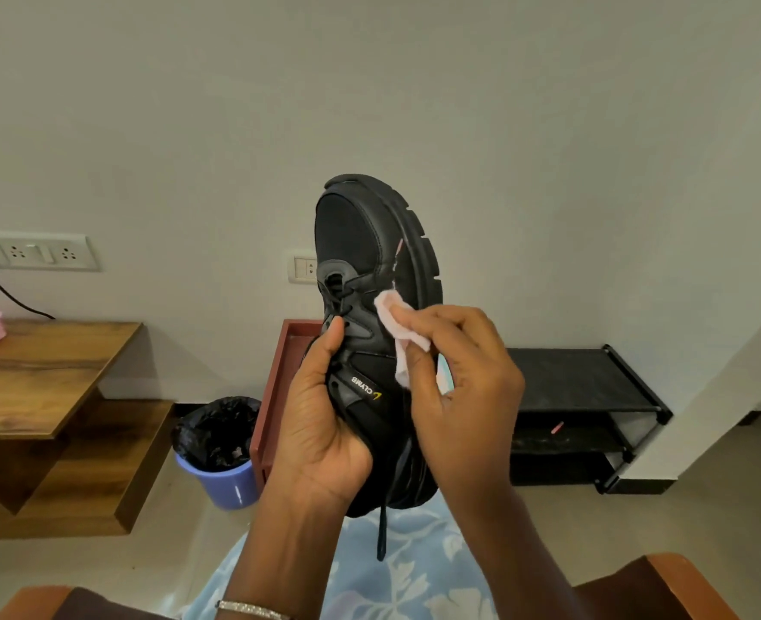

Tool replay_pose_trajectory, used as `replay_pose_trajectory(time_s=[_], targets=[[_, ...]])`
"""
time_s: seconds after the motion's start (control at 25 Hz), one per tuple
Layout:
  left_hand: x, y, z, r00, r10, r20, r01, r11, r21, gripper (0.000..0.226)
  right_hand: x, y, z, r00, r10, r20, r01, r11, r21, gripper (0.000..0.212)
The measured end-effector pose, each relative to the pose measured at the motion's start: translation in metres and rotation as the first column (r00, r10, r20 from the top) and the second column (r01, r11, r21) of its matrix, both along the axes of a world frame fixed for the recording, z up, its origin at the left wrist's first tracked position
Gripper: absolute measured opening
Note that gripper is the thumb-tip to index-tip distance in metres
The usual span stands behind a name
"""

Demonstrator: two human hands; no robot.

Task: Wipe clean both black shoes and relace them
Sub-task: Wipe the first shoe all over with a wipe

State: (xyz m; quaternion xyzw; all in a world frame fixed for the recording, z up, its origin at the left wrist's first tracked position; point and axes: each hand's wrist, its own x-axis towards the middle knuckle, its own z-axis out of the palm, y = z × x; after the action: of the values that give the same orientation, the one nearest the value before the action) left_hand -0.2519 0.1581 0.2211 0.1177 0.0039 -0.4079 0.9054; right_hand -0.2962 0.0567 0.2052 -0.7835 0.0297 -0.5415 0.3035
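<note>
Home room: shoe rack [584,387], lined bin [222,454].

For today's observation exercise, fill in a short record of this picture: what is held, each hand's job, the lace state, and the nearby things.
held item: black shoe, toe up, sole to the right
left hand: grips the shoe at the tongue
right hand: presses a pink wipe on the shoe's side
lace: one end hangs loose below the heel
nearby: lined blue bin, black shoe rack, wooden table
</note>
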Motion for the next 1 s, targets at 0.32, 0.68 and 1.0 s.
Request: replay_pose_trajectory(time_s=[0.32,0.68,1.0], targets=[[0.007,0.002,-0.001,0.999,0.029,-0.016,-0.028,0.998,0.053,0.039,-0.019,0.006,-0.024,0.995,0.068,-0.071,-0.065,0.997,0.038,0.024],[0.008,0.000,0.000,0.998,0.060,0.024,-0.062,0.996,0.060,0.038,-0.010,0.004,-0.014,0.999,0.040,0.011,-0.041,0.994,0.100,0.028],[0.009,-0.002,-0.001,0.997,0.058,0.045,-0.061,0.996,0.059,0.039,-0.009,-0.002,-0.009,0.998,0.056,-0.004,-0.055,0.991,0.124,0.022]])
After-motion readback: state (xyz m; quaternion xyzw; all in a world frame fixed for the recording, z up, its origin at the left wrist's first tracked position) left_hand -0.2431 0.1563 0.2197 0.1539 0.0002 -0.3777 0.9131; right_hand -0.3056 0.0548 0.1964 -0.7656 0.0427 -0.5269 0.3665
